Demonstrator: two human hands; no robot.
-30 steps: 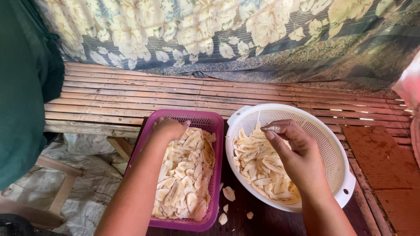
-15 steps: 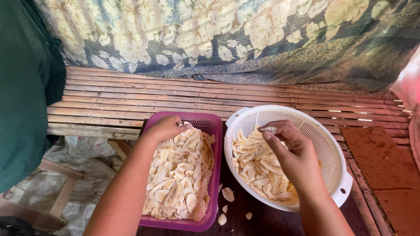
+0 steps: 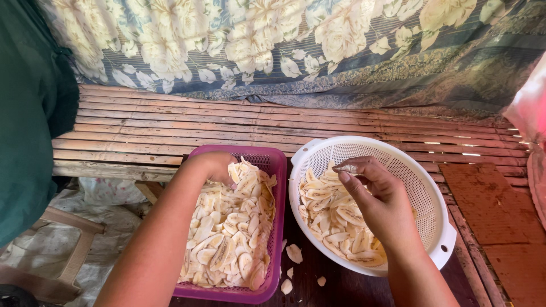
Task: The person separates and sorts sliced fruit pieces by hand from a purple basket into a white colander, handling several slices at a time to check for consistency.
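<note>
your left hand (image 3: 213,166) sits in the far end of the purple basket (image 3: 277,170), fingers curled down onto the heap of pale banana slices (image 3: 230,239) — from here you can't tell whether that grip is closed on any of them. your right hand (image 3: 372,193) hovers over the white colander (image 3: 424,187), thumb and fingertips pressed together, pinching one thin slice (image 3: 348,169) above the pile inside. basket and colander stand side by side on the dark counter (image 3: 347,287), nearly touching — a few stray slices (image 3: 294,253) lie between them. behind runs a slatted bamboo bench (image 3: 170,128) with a floral cloth (image 3: 273,45).
</note>
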